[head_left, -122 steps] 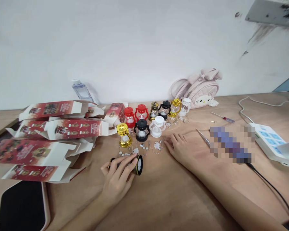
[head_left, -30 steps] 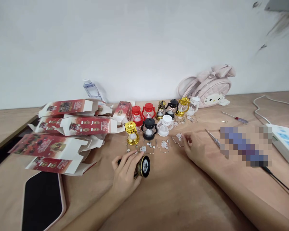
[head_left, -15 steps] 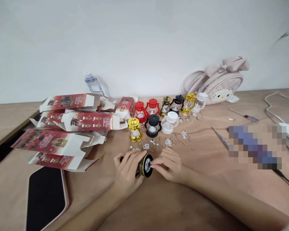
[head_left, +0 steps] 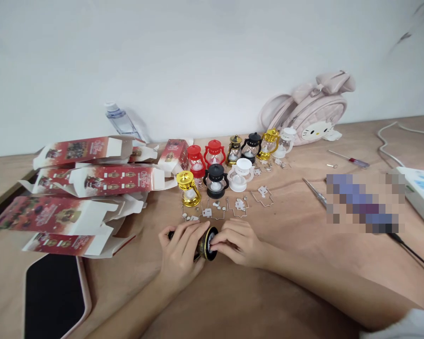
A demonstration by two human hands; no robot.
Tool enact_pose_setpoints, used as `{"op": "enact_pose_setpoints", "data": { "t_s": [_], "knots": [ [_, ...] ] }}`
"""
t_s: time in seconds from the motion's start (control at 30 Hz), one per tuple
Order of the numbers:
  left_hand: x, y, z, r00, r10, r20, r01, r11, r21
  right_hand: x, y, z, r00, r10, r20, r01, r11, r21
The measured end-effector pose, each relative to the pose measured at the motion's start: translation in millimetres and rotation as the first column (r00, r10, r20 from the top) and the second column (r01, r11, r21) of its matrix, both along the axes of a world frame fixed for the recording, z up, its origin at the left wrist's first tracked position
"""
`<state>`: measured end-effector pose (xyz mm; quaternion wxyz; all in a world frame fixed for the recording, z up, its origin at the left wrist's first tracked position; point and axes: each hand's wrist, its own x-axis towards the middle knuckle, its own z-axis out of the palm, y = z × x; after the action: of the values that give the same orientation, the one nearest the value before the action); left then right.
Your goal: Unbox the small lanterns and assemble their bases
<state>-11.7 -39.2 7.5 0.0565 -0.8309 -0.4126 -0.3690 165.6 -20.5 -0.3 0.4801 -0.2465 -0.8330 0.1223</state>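
My left hand [head_left: 181, 248] is wrapped round a small black-and-gold lantern [head_left: 212, 242] lying on its side, its round base turned to the right. At that base, the pinched fingertips of my right hand [head_left: 243, 244] touch the pale centre. They cover whatever may be between them. Just beyond my hands stand a gold lantern [head_left: 188, 189], a black lantern [head_left: 216, 181] and a white lantern [head_left: 240, 175]. Thin metal wire frames and small loose parts [head_left: 239, 205] lie in front of these.
Opened red-and-white boxes [head_left: 115, 181] pile up at left, above a dark-screened tablet [head_left: 54, 296]. Behind are red lanterns [head_left: 215, 153], more lanterns and a pink bag [head_left: 316, 117]. To the right lie a screwdriver [head_left: 356, 162], a pointed metal tool [head_left: 314, 192] and a white power strip [head_left: 422, 195].
The view has shifted, so most things appear further left. My right fingertips now sit closer in against the lantern's base, and a dark bit seen at them earlier no longer shows.
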Motion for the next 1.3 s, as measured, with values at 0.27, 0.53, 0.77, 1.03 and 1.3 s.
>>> {"op": "enact_pose_setpoints", "data": {
  "t_s": [0.27, 0.53, 0.77, 1.03, 1.3],
  "knots": [
    [1.5, -1.1, -0.3, 1.000, -0.021, -0.013, 0.021, 0.999, 0.025, 1.1, -0.2, 0.4, 0.998, 0.047, 0.052, -0.044, 0.997, -0.066],
    [0.8, -3.0, -2.0, 1.000, -0.007, -0.029, 0.007, 1.000, 0.003, 0.7, 0.7, -3.1, 0.988, 0.085, 0.130, -0.083, 0.996, -0.023],
    [1.1, -3.1, -2.7, 1.000, 0.005, -0.015, -0.005, 1.000, 0.016, 0.5, -0.6, -1.0, 0.983, 0.059, 0.173, -0.068, 0.997, 0.046],
    [1.1, -3.2, 0.2, 1.000, 0.001, 0.007, -0.001, 1.000, 0.011, -1.1, -2.4, -0.1, 0.992, -0.048, 0.113, 0.027, 0.984, 0.178],
    [1.4, -2.4, -0.3, 1.000, -0.002, -0.006, 0.002, 1.000, 0.022, 1.2, -2.5, -5.9, 0.995, -0.012, 0.102, -0.007, 0.984, 0.176]
  ]
}}
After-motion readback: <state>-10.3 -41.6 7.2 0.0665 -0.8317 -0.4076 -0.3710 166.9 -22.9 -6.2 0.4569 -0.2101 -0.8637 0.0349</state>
